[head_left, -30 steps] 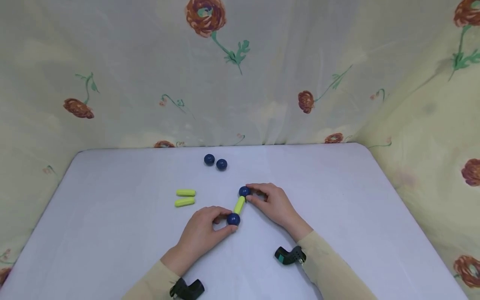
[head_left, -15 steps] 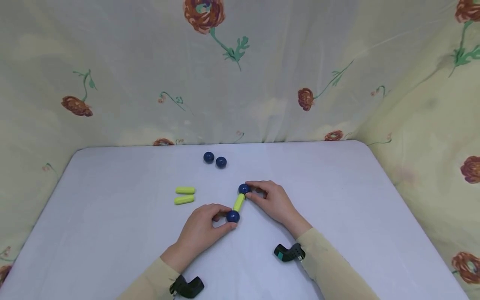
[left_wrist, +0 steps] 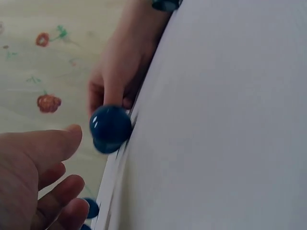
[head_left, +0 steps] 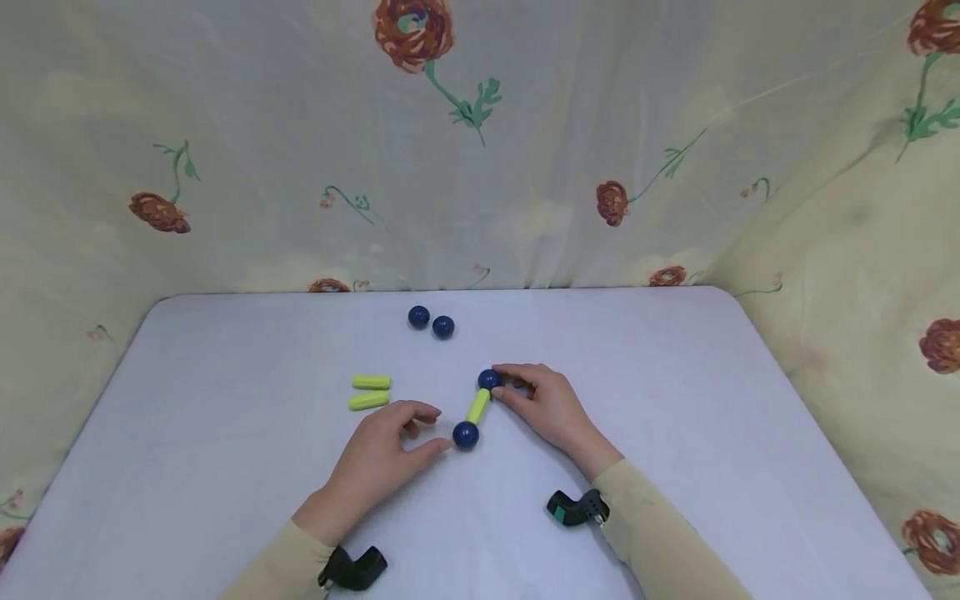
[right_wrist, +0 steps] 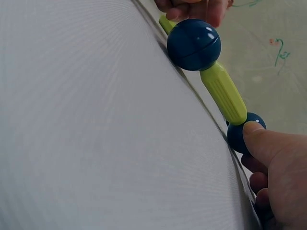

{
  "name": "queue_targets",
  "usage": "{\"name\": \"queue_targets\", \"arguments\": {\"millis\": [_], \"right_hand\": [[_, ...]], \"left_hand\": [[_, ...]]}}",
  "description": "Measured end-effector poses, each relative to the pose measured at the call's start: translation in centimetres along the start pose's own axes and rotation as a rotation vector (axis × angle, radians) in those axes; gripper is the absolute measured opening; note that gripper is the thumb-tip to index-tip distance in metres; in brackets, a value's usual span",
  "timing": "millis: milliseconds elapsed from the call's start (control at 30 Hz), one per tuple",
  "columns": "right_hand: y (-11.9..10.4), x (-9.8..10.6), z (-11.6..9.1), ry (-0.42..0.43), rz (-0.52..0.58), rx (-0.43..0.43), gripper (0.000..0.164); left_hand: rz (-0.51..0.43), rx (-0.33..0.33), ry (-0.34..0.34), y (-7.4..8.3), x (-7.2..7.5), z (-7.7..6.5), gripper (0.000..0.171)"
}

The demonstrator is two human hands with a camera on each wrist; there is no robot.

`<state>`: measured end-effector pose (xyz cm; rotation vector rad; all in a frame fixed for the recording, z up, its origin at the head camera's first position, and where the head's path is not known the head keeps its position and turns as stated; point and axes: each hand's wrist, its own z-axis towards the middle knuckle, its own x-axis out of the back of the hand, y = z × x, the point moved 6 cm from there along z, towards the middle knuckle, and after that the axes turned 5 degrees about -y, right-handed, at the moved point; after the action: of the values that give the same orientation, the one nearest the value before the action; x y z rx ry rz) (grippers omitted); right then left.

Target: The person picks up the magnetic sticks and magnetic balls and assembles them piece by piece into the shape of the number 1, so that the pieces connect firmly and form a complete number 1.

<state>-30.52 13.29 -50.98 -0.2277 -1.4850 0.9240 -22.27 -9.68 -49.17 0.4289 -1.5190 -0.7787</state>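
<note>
A yellow-green stick [head_left: 477,407] joins two dark blue balls on the white table. Between thumb and fingers, my right hand [head_left: 551,408] pinches the far ball [head_left: 490,379]; the right wrist view shows its thumb pressed on that ball, beside the end of the grooved stick [right_wrist: 224,93]. My left hand [head_left: 377,454] is just left of the near ball [head_left: 466,435], thumb and fingers spread apart and holding nothing. In the left wrist view a gap shows between its thumb and the near ball [left_wrist: 110,125].
Two loose yellow-green sticks, an upper one [head_left: 371,382] and a lower one [head_left: 368,401], lie beyond my left hand. Farther back sit two more blue balls, one left [head_left: 418,317] and one right [head_left: 443,327]. A flowered curtain [head_left: 525,167] hangs behind the table [head_left: 712,400].
My left hand has let go of the near ball and drawn back a little to the left. The right hand keeps its pinch, and the joined piece stays in place.
</note>
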Motion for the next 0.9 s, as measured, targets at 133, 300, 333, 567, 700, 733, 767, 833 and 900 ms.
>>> {"name": "queue_targets", "arguments": {"millis": [133, 300, 333, 567, 700, 733, 767, 833, 900], "right_hand": [[0.2, 0.1, 0.0, -0.003, 0.011, -0.006, 0.035], [0.3, 0.2, 0.0, 0.003, 0.019, -0.006, 0.035], [0.3, 0.2, 0.0, 0.003, 0.019, -0.007, 0.035], [0.2, -0.2, -0.1, -0.002, 0.022, -0.005, 0.035], [0.0, 0.0, 0.0, 0.009, 0.017, -0.001, 0.034], [0.0, 0.1, 0.0, 0.01, 0.017, -0.002, 0.034], [0.0, 0.1, 0.0, 0.011, 0.016, -0.002, 0.034], [0.1, 0.2, 0.1, 0.01, 0.016, -0.009, 0.034], [0.1, 0.2, 0.1, 0.004, 0.015, -0.015, 0.034]], "left_hand": [[0.01, 0.036, 0.052, -1.4, 1.5, -0.4, 0.043], [0.002, 0.012, 0.139, -3.0, 3.5, -0.8, 0.043], [0.004, 0.001, 0.157, -3.4, 3.8, -0.9, 0.042], [0.076, -0.012, 0.276, -5.7, 5.3, -1.2, 0.036], [0.086, 0.026, 0.303, -6.3, 5.7, -1.0, 0.035], [0.084, 0.033, 0.305, -6.4, 5.6, -1.0, 0.035], [0.084, 0.037, 0.305, -6.5, 5.6, -0.9, 0.036], [0.078, 0.044, 0.301, -6.6, 5.5, -0.8, 0.037], [0.079, 0.049, 0.296, -6.7, 5.4, -0.7, 0.037]]}}
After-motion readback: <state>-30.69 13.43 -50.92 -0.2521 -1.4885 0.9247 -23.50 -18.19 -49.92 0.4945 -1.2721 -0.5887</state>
